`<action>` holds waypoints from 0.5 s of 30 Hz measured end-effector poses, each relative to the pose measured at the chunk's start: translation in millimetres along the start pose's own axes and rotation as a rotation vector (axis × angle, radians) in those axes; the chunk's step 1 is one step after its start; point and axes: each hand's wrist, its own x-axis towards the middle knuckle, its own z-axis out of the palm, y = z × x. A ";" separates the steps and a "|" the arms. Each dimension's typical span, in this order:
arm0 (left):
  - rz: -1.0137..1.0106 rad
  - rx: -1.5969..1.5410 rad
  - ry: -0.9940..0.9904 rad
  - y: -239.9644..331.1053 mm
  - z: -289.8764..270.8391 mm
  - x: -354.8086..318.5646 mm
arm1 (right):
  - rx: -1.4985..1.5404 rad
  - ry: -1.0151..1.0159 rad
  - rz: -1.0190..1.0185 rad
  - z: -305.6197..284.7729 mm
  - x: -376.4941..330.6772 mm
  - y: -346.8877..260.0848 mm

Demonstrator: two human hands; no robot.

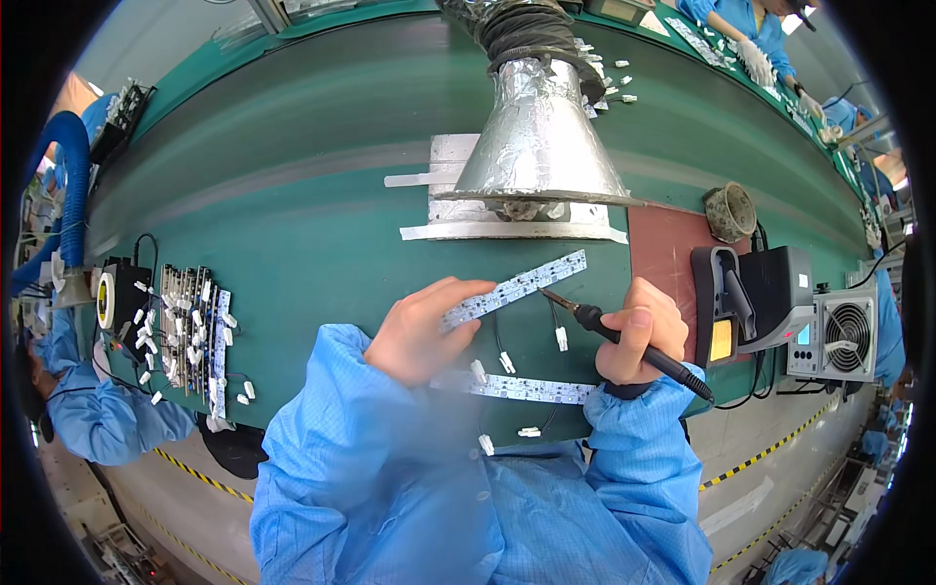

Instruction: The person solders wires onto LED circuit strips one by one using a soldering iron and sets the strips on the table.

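My left hand [426,327] grips one end of a narrow white circuit board strip [531,282], tilted up to the right over the green bench. My right hand [643,336] is wrapped round the dark handle of a soldering iron [592,319]. The iron's tip meets the strip near its middle, or sits just over it; I cannot tell which. Thin wires with white connectors [507,362] hang below the strip. A second circuit board strip [531,390] lies flat nearer to me, partly hidden behind a blurred patch, with loose white connectors beside it.
A foil-covered fume hood [541,136] stands over a white taped board ahead. To the right are a soldering iron stand [717,302], a round pot [729,213] and a fan unit [846,334]. Stacked strips with connectors [190,336] lie at left. Co-workers in blue sit around.
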 end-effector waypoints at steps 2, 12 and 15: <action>-0.010 0.009 0.017 0.2 1.3 -0.3 | 0.010 0.010 -0.007 1.5 0.4 0.3; -0.016 -0.031 -0.026 -1.9 -5.4 1.8 | 0.056 0.394 0.185 -41.5 3.1 42.8; -0.040 -0.025 -0.042 0.3 -6.7 2.1 | 0.008 0.330 0.229 -42.9 -1.2 44.5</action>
